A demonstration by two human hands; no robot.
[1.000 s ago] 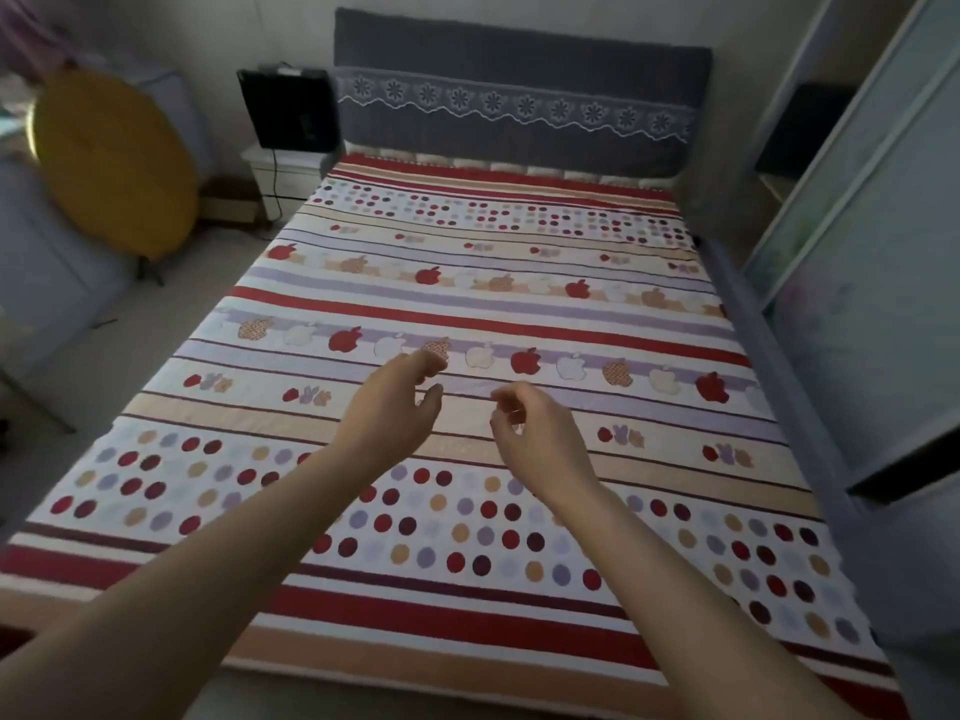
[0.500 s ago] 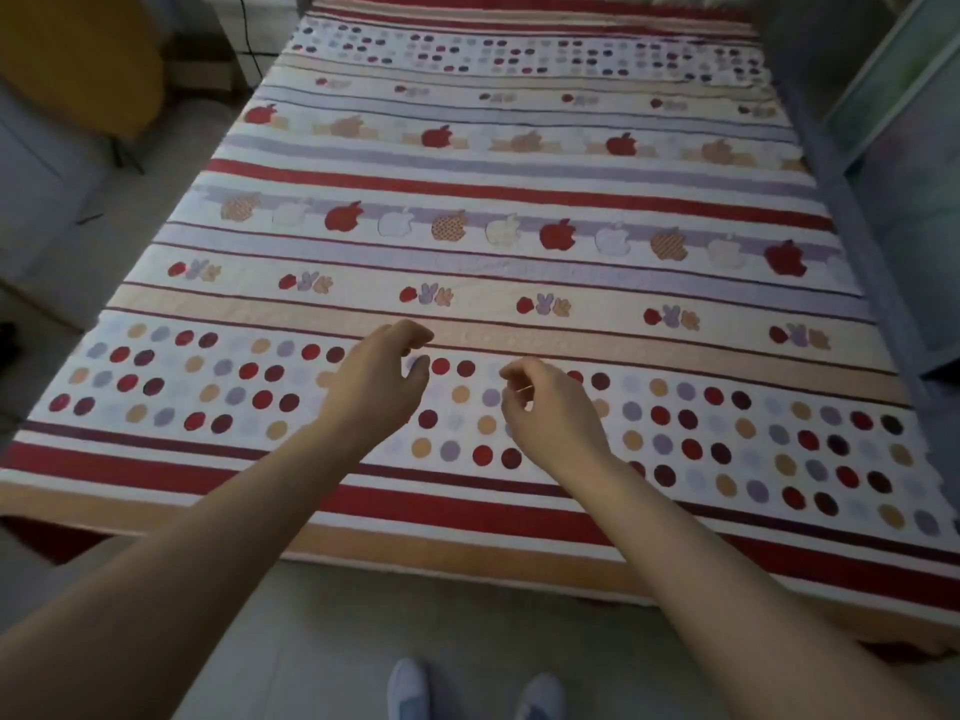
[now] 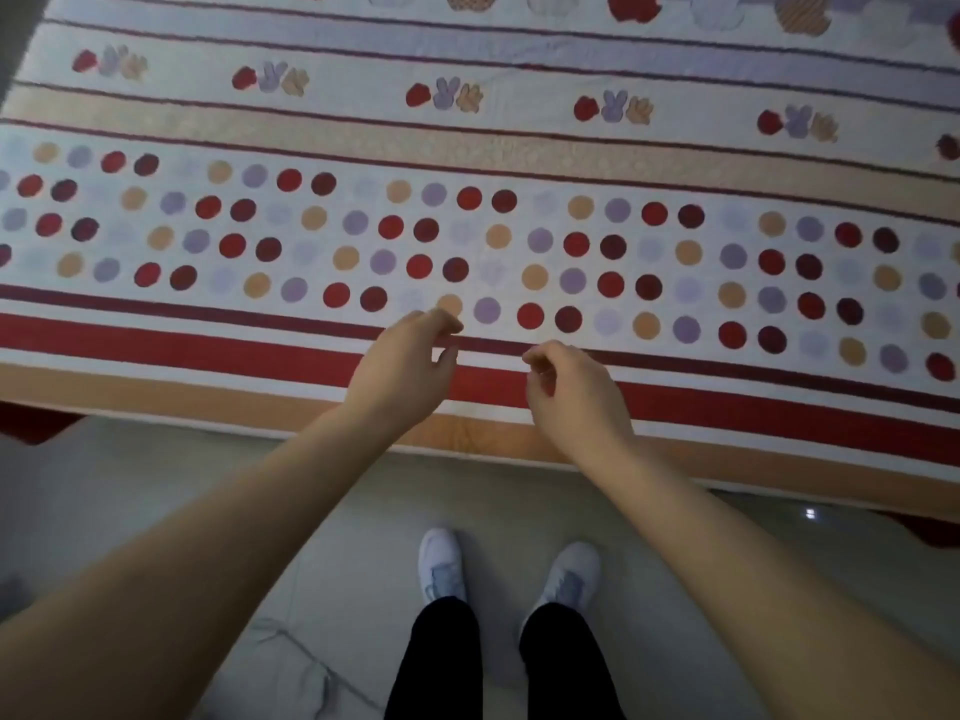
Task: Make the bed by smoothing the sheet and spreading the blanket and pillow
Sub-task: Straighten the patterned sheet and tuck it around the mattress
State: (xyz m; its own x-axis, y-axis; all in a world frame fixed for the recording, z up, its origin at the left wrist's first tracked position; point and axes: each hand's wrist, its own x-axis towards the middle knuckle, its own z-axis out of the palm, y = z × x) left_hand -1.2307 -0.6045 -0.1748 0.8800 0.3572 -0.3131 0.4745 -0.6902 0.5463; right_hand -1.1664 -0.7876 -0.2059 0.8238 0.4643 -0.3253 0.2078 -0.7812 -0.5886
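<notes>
Nearest, two white shoes (image 3: 442, 563) and dark trouser legs stand on a pale tiled floor (image 3: 145, 511). Bare forearms reach forward. The left hand (image 3: 402, 368) and right hand (image 3: 576, 394) sit close together over the bed's near edge, fingers loosely curled, gripping nothing. Beyond them lies the flat sheet (image 3: 498, 153), with red stripes, coloured dots and small rabbits.

Patterned sheet (image 3: 519, 148) — dots, stripes, bunnies — lies flat across the bed
</notes>
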